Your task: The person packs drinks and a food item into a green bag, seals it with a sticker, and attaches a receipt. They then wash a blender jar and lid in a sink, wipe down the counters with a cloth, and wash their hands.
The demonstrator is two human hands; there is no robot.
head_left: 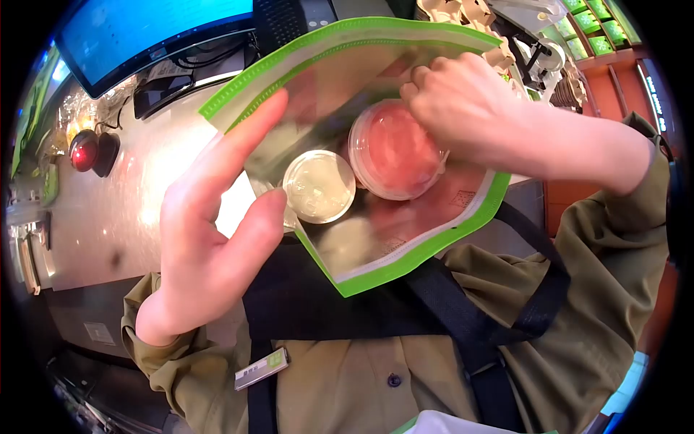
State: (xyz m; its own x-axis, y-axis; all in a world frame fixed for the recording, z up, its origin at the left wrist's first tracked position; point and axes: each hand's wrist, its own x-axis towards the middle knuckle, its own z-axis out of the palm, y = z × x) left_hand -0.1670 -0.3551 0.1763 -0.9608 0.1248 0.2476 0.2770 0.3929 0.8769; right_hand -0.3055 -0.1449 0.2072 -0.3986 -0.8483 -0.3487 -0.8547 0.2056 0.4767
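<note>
A bag with a bright green rim [405,271] gapes open in front of my body, its inside silvery and reflective. Two round lidded cups stand in it side by side: a smaller one with pale yellow-green contents [319,186] and a larger one with pinkish-red contents [396,150]. My left hand [220,217] is at the bag's left edge, thumb and forefinger spread apart, the thumb tip close to the smaller cup. Over the larger cup's upper right side, my right hand [459,98] is closed with fingers curled; what it grips, if anything, is hidden.
A lit monitor [155,36] and a keyboard [282,25] stand at the back left. A device with a red light [84,152] is on the counter [79,231] at left. Cardboard cup carriers [463,13] are behind the bag. Orange-red shelving [603,90] rises at right.
</note>
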